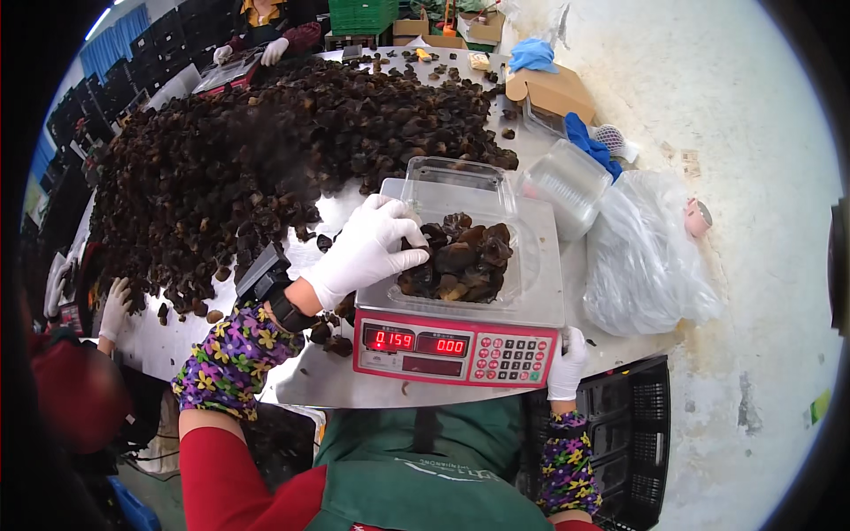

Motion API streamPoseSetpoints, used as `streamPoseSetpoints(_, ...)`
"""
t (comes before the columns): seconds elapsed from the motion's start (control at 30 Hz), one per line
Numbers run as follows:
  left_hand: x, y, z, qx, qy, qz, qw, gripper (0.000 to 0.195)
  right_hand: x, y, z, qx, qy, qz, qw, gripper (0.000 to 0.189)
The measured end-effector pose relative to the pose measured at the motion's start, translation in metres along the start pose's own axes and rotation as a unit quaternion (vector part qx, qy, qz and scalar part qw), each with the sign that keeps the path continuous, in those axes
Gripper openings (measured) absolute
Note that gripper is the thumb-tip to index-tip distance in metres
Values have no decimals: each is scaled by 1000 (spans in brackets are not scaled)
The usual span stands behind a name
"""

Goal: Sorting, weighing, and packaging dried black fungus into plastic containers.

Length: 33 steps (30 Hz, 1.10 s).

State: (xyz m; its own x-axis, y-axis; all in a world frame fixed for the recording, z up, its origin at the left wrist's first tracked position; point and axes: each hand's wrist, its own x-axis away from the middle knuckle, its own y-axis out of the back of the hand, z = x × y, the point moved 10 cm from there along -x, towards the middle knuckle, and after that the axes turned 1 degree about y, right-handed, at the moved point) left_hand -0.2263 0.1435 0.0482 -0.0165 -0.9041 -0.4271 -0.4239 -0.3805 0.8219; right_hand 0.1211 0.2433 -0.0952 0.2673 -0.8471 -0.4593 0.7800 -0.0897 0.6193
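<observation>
On a red digital scale (458, 352) with a metal platform lies an open clear plastic clamshell box (516, 255) holding dark brown wood ear mushrooms (465, 255). My left hand (372, 245), in a white glove, reaches over the box's left side; its thumb and fingertips are at the mushrooms, and whether they pinch a piece cannot be told. The lid stands raised at the back. My gloved right hand (569, 362) rests at the scale's front right corner, its fingers partly hidden. The lit red display reads 0.159 and 0.00.
A large heap of wood ears (285, 139) spreads across the metal table behind and left. Stacked clear boxes (568, 186), a plastic bag (637, 265) and a cardboard box (554, 93) lie right. A black crate (631, 431) stands below the edge. Other people work left and across.
</observation>
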Motion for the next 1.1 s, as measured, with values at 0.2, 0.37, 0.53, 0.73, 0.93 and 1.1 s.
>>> streamPoseSetpoints(0.2, 24, 13, 40, 427, 255, 8, 868, 14, 4, 3, -10, -9, 14, -13, 1000, 14)
streamPoseSetpoints(0.37, 60, 48, 100, 288, 286, -77, 911, 10, 7, 6, -16, 3, -36, -3, 999, 13)
streamPoseSetpoints(0.53, 115, 116, 163, 0, 276, -232, 933, 32, 3, 1, -12, 0, -14, -9, 1000, 13)
streamPoseSetpoints(0.73, 93, 72, 104, 209, 294, -115, 926, 23, -6, 20, 7, -22, -30, 7, 999, 9)
streamPoseSetpoints(0.93, 87, 43, 61, 279, 268, -75, 919, 24, -25, 95, 46, -111, -49, -19, 992, 11)
streamPoseSetpoints(1.1, 106, 29, 61, 348, 284, -85, 889, 20, -63, 123, 113, -174, 3, -15, 985, 11)
